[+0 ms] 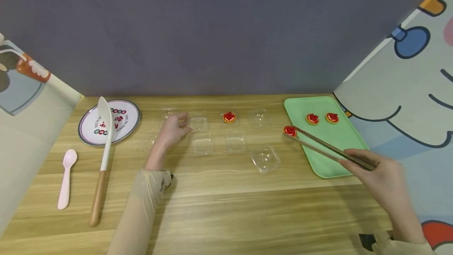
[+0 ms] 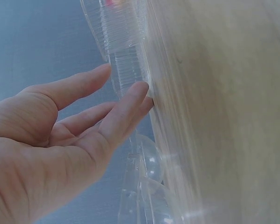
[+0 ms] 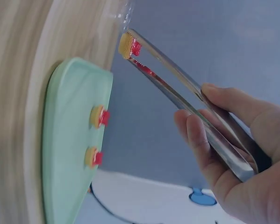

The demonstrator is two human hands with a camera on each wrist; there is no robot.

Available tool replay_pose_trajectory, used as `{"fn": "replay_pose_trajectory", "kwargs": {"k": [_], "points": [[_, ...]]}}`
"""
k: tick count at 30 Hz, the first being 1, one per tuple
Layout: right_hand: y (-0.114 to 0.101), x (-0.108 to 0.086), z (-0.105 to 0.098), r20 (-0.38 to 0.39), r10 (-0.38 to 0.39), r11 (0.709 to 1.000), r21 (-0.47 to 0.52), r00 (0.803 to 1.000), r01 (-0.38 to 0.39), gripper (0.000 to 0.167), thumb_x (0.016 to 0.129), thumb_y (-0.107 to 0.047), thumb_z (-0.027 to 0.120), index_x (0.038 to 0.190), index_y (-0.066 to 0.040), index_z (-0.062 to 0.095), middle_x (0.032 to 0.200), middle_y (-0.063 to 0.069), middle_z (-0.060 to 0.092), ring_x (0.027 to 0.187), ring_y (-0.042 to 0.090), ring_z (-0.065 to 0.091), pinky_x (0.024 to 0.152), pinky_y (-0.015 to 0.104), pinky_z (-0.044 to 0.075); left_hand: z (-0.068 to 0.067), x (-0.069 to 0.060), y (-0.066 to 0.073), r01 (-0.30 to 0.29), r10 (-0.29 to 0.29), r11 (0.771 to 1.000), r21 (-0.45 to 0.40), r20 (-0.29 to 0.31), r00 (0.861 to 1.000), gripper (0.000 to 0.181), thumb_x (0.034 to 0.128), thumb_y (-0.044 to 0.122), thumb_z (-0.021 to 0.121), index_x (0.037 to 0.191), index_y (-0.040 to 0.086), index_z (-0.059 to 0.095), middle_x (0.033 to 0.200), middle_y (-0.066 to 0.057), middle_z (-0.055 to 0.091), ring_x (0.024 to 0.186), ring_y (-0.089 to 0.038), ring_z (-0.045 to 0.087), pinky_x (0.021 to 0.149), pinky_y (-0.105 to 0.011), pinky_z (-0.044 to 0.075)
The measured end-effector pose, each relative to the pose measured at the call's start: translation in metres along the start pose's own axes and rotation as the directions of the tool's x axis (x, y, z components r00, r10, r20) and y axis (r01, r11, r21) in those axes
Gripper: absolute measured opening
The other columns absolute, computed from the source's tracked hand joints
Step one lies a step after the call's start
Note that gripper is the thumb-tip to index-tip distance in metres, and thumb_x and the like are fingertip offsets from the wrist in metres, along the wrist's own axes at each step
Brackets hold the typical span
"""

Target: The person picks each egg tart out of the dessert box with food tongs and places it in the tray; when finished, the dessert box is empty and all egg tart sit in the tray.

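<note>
My right hand (image 1: 380, 176) grips metal tongs (image 3: 177, 95). Between the tongs' tips is a small tart (image 1: 290, 130) with a yellow base and red topping, held over the left edge of a green tray (image 1: 330, 148). Two similar tarts (image 1: 312, 119) lie on that tray. On the left, my left hand (image 1: 172, 131) reaches over clear plastic boxes with its fingers loosely bent and nothing in them. Its fingertips are close to a clear box (image 2: 128, 65); whether they touch it I cannot tell. Another tart (image 1: 229, 117) sits in a clear box in the back row.
More clear boxes (image 1: 265, 159) stand in two rows across the middle of the wooden table. At the left lie a patterned plate (image 1: 86, 131), a white spatula (image 1: 107, 145) with a wooden handle resting across it, and a pink spoon (image 1: 66, 180). A grey wall (image 1: 212, 34) rises behind.
</note>
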State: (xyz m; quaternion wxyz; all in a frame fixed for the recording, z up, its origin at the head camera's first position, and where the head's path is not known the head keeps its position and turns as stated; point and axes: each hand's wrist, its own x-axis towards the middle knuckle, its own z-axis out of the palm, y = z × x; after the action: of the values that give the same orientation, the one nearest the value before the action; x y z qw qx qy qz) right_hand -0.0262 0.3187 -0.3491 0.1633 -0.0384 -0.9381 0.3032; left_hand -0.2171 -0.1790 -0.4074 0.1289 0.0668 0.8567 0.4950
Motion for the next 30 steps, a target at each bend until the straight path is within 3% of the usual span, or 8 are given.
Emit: {"fn": "replay_pose_trajectory", "kwargs": {"k": [3,5,10,18,27,30], "points": [[0.009,-0.004,-0.004,-0.023,0.026,0.999,-0.043,0.999,-0.027,0.03,0.088,-0.01,0.09,0.114,0.001,0.081,0.09,-0.031,0.07,0.081,-0.027,0.054,0.057,0.006,0.051,0.0,0.0,0.0,-0.006,0.006,1.0,0.006,0.0,1.0,0.066,0.1012,-0.006,0.064,0.158,-0.015,0.032,0.165,-0.032,0.033,0.146,-0.048,0.046,0.117,-0.051,0.047],[0.015,-0.006,-0.006,-0.036,0.044,0.996,-0.076,0.998,-0.047,0.031,0.087,-0.011,0.09,0.114,0.002,0.08,0.089,-0.02,0.076,0.082,-0.03,0.05,0.057,0.003,0.048,0.001,0.0,0.0,-0.013,0.013,1.0,0.009,0.0,1.0,0.066,0.101,-0.006,0.065,0.158,-0.015,0.032,0.165,-0.033,0.034,0.145,-0.049,0.046,0.117,-0.052,0.047],[0.029,-0.011,-0.01,-0.057,0.08,0.984,-0.156,0.995,-0.088,0.033,0.087,-0.013,0.091,0.113,0.004,0.08,0.101,0.026,0.078,0.084,-0.032,0.04,0.059,0.0,0.042,0.001,0.0,-0.001,-0.02,0.02,1.0,0.007,-0.002,1.0,0.065,0.101,-0.007,0.064,0.157,-0.017,0.033,0.164,-0.034,0.034,0.146,-0.05,0.046,0.119,-0.052,0.045],[0.044,-0.019,-0.016,-0.07,0.111,0.969,-0.215,0.991,-0.123,0.034,0.088,-0.017,0.09,0.113,0.003,0.08,0.106,0.028,0.077,0.087,-0.032,0.034,0.06,0.002,0.038,0.0,-0.001,-0.001,-0.029,0.029,0.999,0.015,-0.004,1.0,0.065,0.1005,-0.007,0.065,0.156,-0.018,0.033,0.162,-0.036,0.035,0.145,-0.051,0.046,0.118,-0.054,0.046],[0.054,-0.028,-0.022,-0.046,0.203,0.944,-0.257,0.978,-0.208,0.039,0.092,-0.022,0.088,0.117,0.006,0.077,0.113,0.032,0.074,0.085,-0.031,0.028,0.059,0.009,0.037,0.002,0.0,-0.004,-0.026,0.026,1.0,0.004,-0.002,1.0,0.065,0.1009,-0.006,0.065,0.156,-0.017,0.033,0.162,-0.036,0.035,0.145,-0.05,0.046,0.118,-0.052,0.046],[0.053,-0.028,-0.023,-0.04,0.23,0.938,-0.259,0.972,-0.232,0.041,0.094,-0.024,0.086,0.119,0.006,0.076,0.115,0.032,0.074,0.084,-0.026,0.037,0.058,0.009,0.038,0.002,0.002,-0.006,-0.023,0.023,1.0,0.005,-0.007,1.0,0.065,0.1006,-0.005,0.066,0.156,-0.017,0.035,0.161,-0.037,0.037,0.145,-0.049,0.047,0.118,-0.051,0.047]]}}
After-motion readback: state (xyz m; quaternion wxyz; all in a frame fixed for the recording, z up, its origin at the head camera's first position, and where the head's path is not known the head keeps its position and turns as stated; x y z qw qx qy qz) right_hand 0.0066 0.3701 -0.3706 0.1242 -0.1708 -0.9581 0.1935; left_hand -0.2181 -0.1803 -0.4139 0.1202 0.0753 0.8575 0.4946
